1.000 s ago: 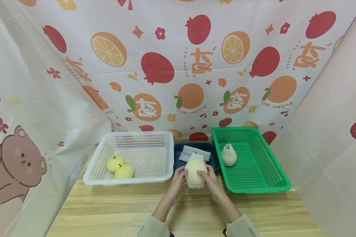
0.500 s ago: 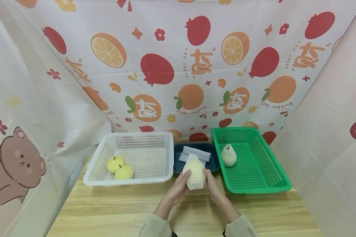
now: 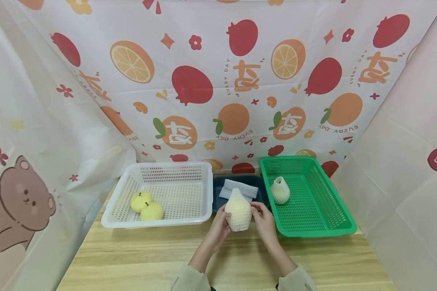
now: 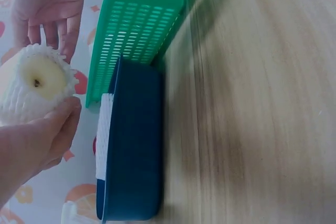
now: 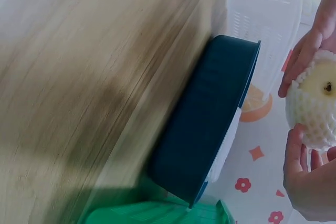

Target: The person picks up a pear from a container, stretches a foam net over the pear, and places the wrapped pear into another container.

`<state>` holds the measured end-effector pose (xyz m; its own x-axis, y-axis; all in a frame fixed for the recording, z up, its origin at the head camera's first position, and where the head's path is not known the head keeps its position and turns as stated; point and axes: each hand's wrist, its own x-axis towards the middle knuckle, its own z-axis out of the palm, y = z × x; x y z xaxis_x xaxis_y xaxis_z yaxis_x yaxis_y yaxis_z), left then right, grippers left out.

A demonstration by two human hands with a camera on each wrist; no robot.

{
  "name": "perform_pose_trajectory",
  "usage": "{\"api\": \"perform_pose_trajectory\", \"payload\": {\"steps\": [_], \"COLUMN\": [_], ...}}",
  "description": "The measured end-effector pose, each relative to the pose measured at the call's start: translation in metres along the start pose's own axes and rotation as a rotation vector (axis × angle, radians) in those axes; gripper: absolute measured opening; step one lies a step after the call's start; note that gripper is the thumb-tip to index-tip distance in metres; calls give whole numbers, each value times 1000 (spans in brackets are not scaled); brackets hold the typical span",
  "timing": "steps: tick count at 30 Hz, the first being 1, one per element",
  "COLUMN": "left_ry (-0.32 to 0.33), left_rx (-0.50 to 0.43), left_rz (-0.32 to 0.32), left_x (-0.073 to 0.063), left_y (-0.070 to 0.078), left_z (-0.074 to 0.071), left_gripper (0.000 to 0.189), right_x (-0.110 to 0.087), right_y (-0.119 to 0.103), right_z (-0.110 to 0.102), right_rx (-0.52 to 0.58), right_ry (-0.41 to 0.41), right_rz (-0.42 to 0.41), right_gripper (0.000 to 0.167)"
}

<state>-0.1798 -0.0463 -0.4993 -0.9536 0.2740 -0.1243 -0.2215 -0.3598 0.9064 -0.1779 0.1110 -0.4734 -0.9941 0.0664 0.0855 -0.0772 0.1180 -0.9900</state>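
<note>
Held up by near side of blue tray (image 4: 137,145): pale fruit (image 4: 47,80) in foam net (image 5: 310,116), bare end showing through open lower mouth; clamped between both hands, gripped round one side by left hand (image 3: 218,226), pinched more lightly at other by right hand (image 3: 265,222). Likeliest trouble: a slip out through open mouth, from holding slack foam rather than firm flesh; bruising, from squeezing too hard; a torn net, from uneven tugging; if swung right, a knock against green basket (image 3: 317,234) (or second netted fruit (image 3: 280,193) inside). Writing: "EVERY DAY" (image 3: 341,129) on backdrop (image 3: 153,32), repeated, partly sideways or inverted; big orange characters too, not read with confidence; faint lettering on right sleeve (image 3: 296,279), too small to make out; no brand legible on fruit or basket.
</note>
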Motion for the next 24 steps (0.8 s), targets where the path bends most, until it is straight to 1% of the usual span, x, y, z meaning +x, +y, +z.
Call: {"api": "perform_pose_trajectory", "payload": {"steps": [3, 7, 11, 14, 18, 20, 24], "left_ry": [28, 69, 87, 104, 119, 108, 76], "left_rx": [10, 94, 194, 244, 261, 257, 217], "left_rz": [15, 23, -11, -29, -23, -13, 25], "left_x": [0, 0, -1, -2, -4, -5, -4], "left_y": [-2, -3, -6, -8, -10, -11, -15], "left_z": [-1, -2, -3, -3, -2, -2, -1], "left_gripper": [63, 70, 78, 80, 81, 81, 78], "right_x": [3, 8, 8, 6, 5, 5, 4], "right_y": [9, 22, 27, 29, 29, 29, 28], "right_z": [-1, 0, 1, 1, 1, 1, 1], "right_rx": [-31, -66, -107, -133, -133, -104, -47], "right_ry": [-9, -72, -112, -119, -149, -178, -239], "right_rz": [28, 71, 83, 100, 120, 130, 138], "right_gripper": [29, 47, 61, 64, 66, 67, 69]}}
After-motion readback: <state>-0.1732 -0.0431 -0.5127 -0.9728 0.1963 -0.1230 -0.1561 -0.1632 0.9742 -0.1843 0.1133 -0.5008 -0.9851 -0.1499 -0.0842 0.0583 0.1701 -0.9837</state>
